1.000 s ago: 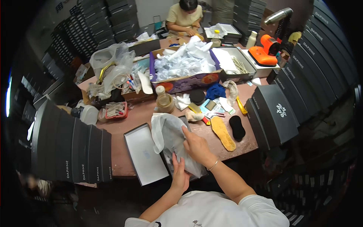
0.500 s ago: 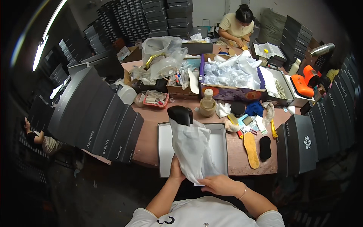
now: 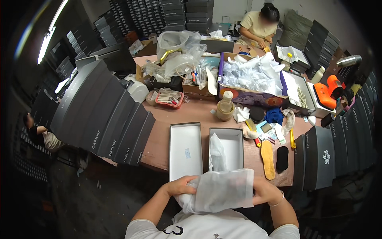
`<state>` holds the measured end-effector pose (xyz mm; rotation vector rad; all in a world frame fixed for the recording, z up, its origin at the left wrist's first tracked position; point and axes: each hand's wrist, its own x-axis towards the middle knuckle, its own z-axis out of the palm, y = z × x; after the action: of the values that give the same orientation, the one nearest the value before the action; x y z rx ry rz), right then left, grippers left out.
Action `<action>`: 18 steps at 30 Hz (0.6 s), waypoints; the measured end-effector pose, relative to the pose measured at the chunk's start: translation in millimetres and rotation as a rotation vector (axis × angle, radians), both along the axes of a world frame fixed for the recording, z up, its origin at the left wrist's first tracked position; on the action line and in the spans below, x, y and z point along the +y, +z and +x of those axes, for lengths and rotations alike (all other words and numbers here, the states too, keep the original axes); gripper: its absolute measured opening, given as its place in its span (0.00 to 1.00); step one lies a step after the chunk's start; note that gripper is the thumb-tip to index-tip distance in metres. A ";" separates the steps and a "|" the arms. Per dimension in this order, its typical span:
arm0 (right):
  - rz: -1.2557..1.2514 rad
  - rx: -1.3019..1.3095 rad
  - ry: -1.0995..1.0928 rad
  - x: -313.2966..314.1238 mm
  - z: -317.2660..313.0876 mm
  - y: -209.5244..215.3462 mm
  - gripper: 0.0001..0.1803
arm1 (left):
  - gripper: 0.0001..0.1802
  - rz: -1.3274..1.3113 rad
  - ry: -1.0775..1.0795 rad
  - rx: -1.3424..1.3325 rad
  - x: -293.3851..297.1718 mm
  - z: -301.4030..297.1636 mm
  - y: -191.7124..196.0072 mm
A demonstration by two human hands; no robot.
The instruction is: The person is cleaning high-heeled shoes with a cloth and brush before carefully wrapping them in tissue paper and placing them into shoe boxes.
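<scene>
In front of my chest I hold a thin, translucent white bag (image 3: 225,190) sideways. My left hand (image 3: 181,186) is closed on its left end, where the material bunches up. My right hand (image 3: 267,192) is closed at the bag's right edge, its fingertips partly hidden by the material. Whether a shoe is inside does not show. Just beyond the bag lies an open shoe box (image 3: 237,153) with a white wrapping (image 3: 217,153) along its left side. The box's lid (image 3: 185,143) rests to the left, inside facing up.
Dark shoe boxes (image 3: 99,119) are stacked at left, more boxes (image 3: 318,157) at right. Behind stand a pump bottle (image 3: 225,107) and a purple carton (image 3: 254,95) of crumpled paper. A yellow insole (image 3: 267,159) and a black insole (image 3: 282,159) lie at right. A co-worker (image 3: 258,28) sits across.
The white bag has come down toward my body and turned sideways. The black shoe heel that stuck out of its top no longer shows. My right hand has moved to the bag's right end.
</scene>
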<state>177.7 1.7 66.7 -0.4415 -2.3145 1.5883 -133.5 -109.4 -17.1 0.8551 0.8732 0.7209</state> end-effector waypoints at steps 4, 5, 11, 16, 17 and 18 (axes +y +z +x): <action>-0.224 0.125 -0.524 -13.1 54.8 -10.8 0.26 | 0.33 -0.011 0.040 -0.034 -23.4 10.9 4.1; -0.215 0.200 -0.643 -11.1 64.5 -9.0 0.24 | 0.32 -0.050 0.035 0.015 -29.4 10.6 1.2; -0.143 0.295 -1.217 -3.7 119.6 -40.4 0.23 | 0.16 0.394 1.091 -0.009 46.0 -53.2 47.2; 0.132 0.000 -1.460 -4.0 71.8 -121.9 0.23 | 0.14 1.380 1.033 0.904 199.9 -27.1 123.9; 0.181 -0.032 -1.470 -8.4 65.1 -143.4 0.24 | 0.15 1.581 1.019 1.048 241.4 -20.9 127.5; 0.171 -0.028 -1.466 -13.6 53.9 -152.4 0.25 | 0.17 1.689 0.956 1.245 275.3 -16.5 130.3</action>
<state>231.6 -11.8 -85.7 -1.5783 -1.3117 0.5956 -149.9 166.0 113.3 2.6177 1.7910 1.9156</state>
